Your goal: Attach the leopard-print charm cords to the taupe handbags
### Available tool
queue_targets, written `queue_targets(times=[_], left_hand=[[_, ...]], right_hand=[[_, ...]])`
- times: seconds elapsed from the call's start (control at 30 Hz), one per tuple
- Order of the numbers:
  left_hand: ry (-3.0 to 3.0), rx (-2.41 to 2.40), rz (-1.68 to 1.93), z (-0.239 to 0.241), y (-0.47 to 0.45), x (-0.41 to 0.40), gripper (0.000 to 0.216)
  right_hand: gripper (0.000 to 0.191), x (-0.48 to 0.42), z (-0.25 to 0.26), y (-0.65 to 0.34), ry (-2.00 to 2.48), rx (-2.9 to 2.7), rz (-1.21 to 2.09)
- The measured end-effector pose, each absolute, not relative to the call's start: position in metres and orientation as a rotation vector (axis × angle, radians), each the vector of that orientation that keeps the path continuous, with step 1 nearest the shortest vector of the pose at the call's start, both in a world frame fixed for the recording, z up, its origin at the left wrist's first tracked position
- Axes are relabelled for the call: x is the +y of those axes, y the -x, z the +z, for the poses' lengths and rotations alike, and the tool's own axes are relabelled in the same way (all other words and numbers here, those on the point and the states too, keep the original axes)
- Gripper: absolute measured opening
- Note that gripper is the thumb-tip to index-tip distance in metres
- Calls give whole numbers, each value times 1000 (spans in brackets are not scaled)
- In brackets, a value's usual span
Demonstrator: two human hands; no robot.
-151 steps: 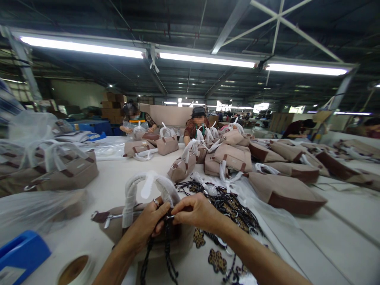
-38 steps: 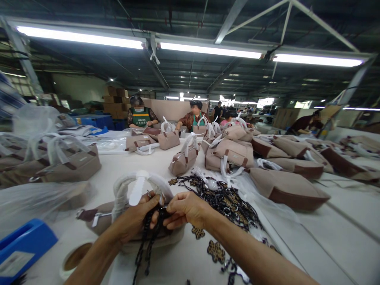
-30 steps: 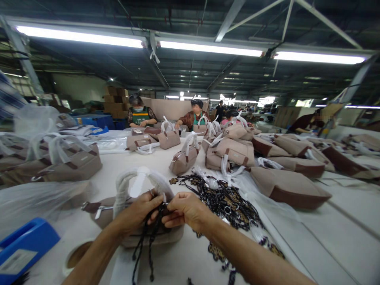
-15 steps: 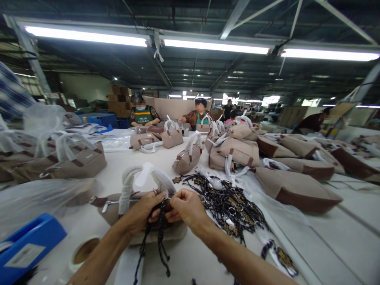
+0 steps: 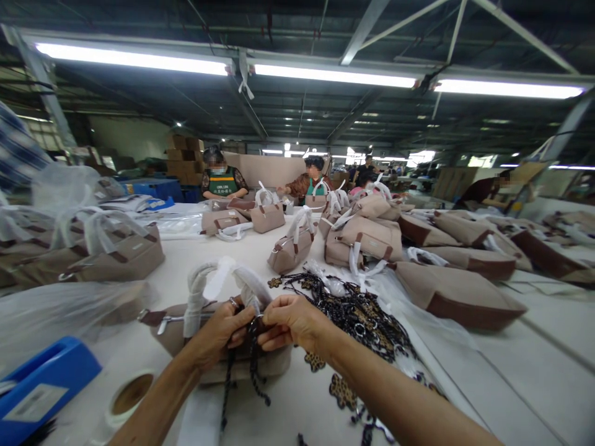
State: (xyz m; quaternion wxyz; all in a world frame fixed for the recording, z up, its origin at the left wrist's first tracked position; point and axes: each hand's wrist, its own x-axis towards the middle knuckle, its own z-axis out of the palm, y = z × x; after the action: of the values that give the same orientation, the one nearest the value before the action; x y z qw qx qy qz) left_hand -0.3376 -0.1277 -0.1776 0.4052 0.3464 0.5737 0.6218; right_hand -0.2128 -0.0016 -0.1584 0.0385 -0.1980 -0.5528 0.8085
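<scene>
A taupe handbag with white-wrapped handles lies on the table right in front of me. My left hand and my right hand meet at its top edge. Both pinch a black braided cord with a small metal ring, and the cord's ends hang down over the bag's front. A ring shows on a finger of my left hand. Just right of my hands lies a pile of black cords with leopard-print charms.
A blue tape dispenser and a tape roll sit at the near left. Plastic-wrapped bags are stacked on the left, with many taupe bags across the right. Two people work at the far end of the table.
My hands stay together at the bag's top, working the cord; its hanging ends have shifted a little. The view has swayed slightly. A leopard charm shows again near my right forearm.
</scene>
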Motion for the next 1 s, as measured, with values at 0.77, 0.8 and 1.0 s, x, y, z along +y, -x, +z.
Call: queue_targets(times=[0.77, 0.8, 1.0], left_hand=[[-732, 1909, 2017, -168, 313, -116, 34], [-786, 1948, 2026, -166, 311, -118, 32], [-816, 2105, 1937, -171, 302, -124, 25]], right_hand=[[30, -36, -167, 208, 450, -2156, 1089], [30, -38, -168, 208, 457, -2154, 1120], [18, -30, -173, 216, 504, -2124, 1545]])
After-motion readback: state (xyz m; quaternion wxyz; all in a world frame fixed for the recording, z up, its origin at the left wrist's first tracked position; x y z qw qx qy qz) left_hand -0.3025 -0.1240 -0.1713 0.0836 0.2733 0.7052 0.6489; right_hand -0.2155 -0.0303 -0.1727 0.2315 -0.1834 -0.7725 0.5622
